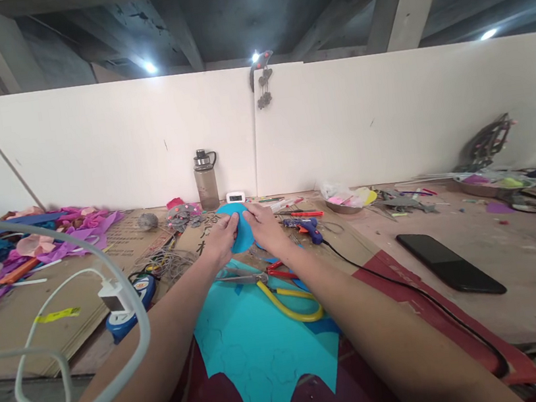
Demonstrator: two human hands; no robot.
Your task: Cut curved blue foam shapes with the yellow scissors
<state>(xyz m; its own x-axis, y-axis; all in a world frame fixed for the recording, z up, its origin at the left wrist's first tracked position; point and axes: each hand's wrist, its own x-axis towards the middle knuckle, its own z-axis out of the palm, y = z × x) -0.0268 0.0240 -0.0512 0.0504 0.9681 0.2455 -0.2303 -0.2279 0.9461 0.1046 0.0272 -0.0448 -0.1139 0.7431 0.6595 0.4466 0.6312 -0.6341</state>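
Both my hands reach out over the workbench and grip one blue foam piece (pixel 241 234), roughly round, held up on edge. My left hand (pixel 223 237) pinches its left side and my right hand (pixel 264 228) pinches its right side, thumbs on the near face. Below my forearms lies a large blue foam sheet (pixel 263 348) with petal outlines drawn on it. Yellow-handled scissors (pixel 281 295) rest on that sheet, just under my wrists.
A blue glue gun (pixel 304 226) with a black cord lies right of my hands, a black phone (pixel 449 263) further right. A water bottle (pixel 206 180) and small timer (pixel 235 197) stand by the white partition. Pink and purple scraps (pixel 53 234) and a white charger (pixel 114 297) fill the left.
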